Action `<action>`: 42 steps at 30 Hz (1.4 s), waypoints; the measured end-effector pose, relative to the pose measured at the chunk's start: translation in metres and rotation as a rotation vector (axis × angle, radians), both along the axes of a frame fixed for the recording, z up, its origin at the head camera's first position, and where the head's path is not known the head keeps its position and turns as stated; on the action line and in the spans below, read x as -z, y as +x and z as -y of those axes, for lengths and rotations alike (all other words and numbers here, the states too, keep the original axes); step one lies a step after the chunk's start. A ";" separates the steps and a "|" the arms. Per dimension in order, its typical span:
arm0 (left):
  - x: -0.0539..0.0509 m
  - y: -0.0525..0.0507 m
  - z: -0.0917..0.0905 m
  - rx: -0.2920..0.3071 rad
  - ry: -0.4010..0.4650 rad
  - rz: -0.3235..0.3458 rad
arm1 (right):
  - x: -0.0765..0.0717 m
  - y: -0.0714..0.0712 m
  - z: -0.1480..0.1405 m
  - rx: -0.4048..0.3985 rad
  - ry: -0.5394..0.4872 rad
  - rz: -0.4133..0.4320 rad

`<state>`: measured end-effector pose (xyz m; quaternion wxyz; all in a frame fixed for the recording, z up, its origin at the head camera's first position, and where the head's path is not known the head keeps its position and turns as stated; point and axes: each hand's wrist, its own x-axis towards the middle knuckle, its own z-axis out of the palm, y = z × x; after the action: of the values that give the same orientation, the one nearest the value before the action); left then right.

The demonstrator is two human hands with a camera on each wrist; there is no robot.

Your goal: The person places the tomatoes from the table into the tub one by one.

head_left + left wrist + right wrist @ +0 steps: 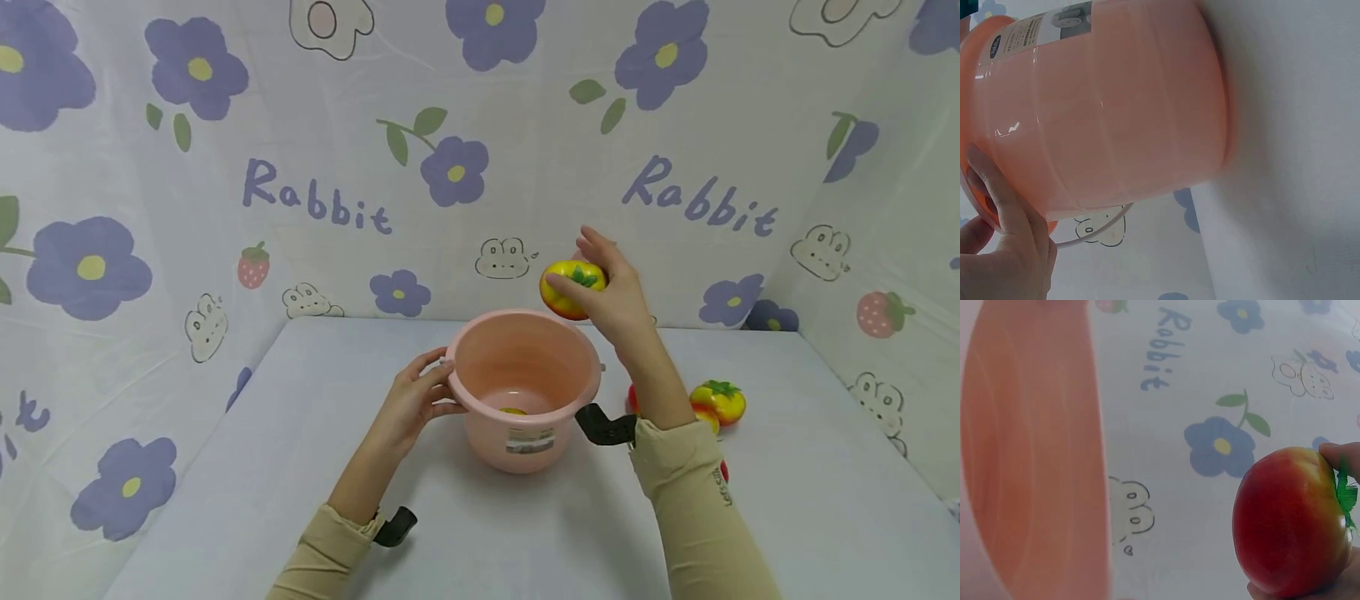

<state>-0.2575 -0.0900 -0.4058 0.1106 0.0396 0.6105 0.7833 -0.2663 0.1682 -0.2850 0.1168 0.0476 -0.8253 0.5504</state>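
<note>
A pink bucket [517, 433] stands upright on the table with a label on its front. My left hand [414, 398] grips its rim at the left, thumb on the edge and fingers underneath; the left wrist view shows this hand [1013, 240] at the rim of the bucket [1129, 112]. Above the bucket's right rear edge, my right hand [617, 292] holds a yellow-and-red tomato-like fruit [567, 298] with green leaves. The right wrist view shows the fruit's red side [1288, 525]. Inside the bucket, a bit of something yellow [513, 411] is visible; the rest is hidden by the front wall.
Right of the bucket, partly behind my right forearm, lie another yellow-and-red fruit [718, 402] and some red pieces [632, 398], mostly hidden. The white table [480, 542] meets a flower-printed cloth [555, 192] at the back and sides.
</note>
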 end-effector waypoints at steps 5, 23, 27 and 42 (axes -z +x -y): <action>0.000 0.000 0.001 0.002 -0.007 -0.008 | -0.001 -0.003 0.011 -0.036 0.008 -0.003; 0.000 -0.001 0.002 0.008 -0.014 -0.003 | 0.000 -0.007 0.038 -0.124 -0.016 0.025; 0.000 0.000 0.002 0.010 -0.015 0.003 | 0.001 -0.008 0.045 -0.138 0.003 0.020; -0.001 0.002 0.002 0.000 -0.024 0.017 | 0.013 -0.016 0.059 -0.191 0.045 0.056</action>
<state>-0.2557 -0.0917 -0.4050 0.1161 0.0316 0.6191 0.7761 -0.2819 0.1094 -0.2976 0.0393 0.1133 -0.8322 0.5414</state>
